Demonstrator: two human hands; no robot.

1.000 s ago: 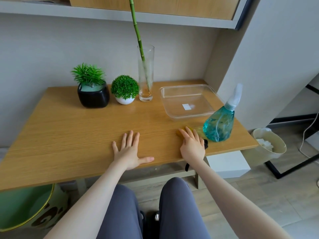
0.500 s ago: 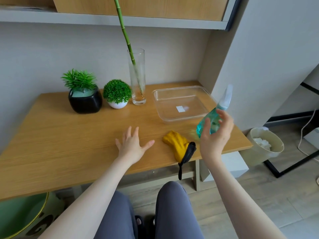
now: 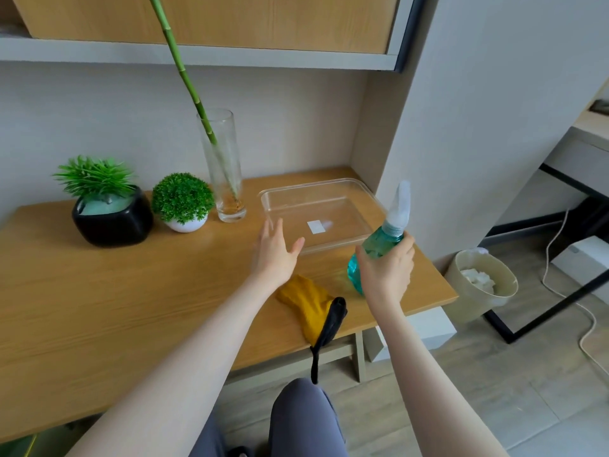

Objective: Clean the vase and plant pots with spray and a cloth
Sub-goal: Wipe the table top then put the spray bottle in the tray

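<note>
My right hand (image 3: 386,271) grips the teal spray bottle (image 3: 379,246) by its body near the table's right front; its white nozzle points up. My left hand (image 3: 275,253) hovers above the table with fingers spread, just in front of the clear tray, holding nothing. A yellow cloth (image 3: 304,303) with a black strap lies on the table edge between my arms. At the back stand a tall glass vase (image 3: 224,169) with a bamboo stem, a small white pot (image 3: 185,223) with a round green plant, and a black pot (image 3: 112,221) with a spiky plant.
A clear plastic tray (image 3: 365,192) sits at the back right of the wooden table (image 3: 99,308). A wall panel rises just right of it. A beige waste bin (image 3: 478,291) stands on the floor to the right, with cables beyond. A shelf hangs overhead.
My right hand left the yellow cloth, rose and took hold of the spray bottle. My left hand lifted off the table and moved forward and right toward the tray.
</note>
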